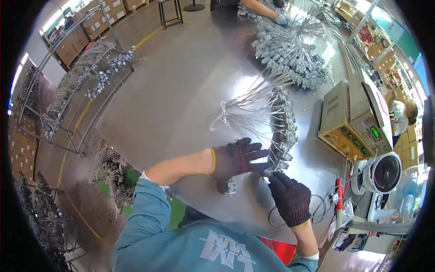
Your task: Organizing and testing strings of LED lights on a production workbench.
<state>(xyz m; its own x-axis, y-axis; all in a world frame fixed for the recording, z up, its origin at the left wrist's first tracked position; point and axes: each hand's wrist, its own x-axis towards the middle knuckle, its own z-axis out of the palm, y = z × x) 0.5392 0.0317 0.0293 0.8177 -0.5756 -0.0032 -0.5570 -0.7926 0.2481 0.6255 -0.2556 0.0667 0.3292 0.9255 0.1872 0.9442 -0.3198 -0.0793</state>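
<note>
A curved row of small metal-cased parts with silvery cables point(284, 120) lies on the metal tabletop, its loose cable ends bunched to the left. My left hand point(238, 159), in a dark glove with a yellow cuff, spreads its fingers just above the table beside the row's near end. One more small metal part point(231, 187) lies below that palm, partly hidden. My right hand point(290, 197), also dark-gloved, reaches to the row's nearest parts with fingers stretched forward; whether the fingertips touch them is hard to see.
A large heap of similar cabled parts point(290, 52) covers the far table, where another person's gloved hand point(281, 19) works. On the right stand a beige test instrument point(351, 122), a white fan point(385, 172) and a red probe point(339, 194). A loaded rack point(81, 86) stands left.
</note>
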